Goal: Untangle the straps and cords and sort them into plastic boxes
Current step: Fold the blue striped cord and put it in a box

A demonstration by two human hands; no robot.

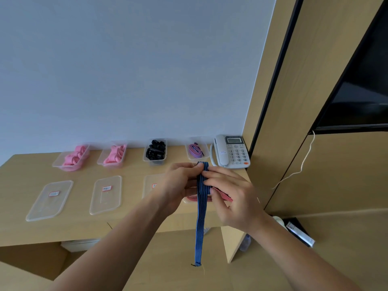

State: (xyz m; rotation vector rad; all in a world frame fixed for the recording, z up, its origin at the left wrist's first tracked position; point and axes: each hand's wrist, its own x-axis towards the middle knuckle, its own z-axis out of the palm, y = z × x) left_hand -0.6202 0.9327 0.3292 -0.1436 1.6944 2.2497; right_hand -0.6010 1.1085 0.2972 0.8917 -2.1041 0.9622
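Note:
A blue striped strap (201, 217) hangs down past the desk's front edge. My left hand (178, 183) and my right hand (228, 196) both pinch its folded top end above the desk. Beneath my hands a red striped strap (222, 196) lies on the desk, partly hidden. Along the wall stand plastic boxes: two with pink straps (73, 157) (114, 154), one with black straps (155, 151), one with a purple strap (196, 151).
Three clear lids with red labels (51, 198) (106, 194) (150, 183) lie flat in front of the boxes. A white desk phone (231, 152) sits at the back right corner. A wooden cabinet wall (315, 164) rises right of the desk, with a white cable (302, 164) hanging.

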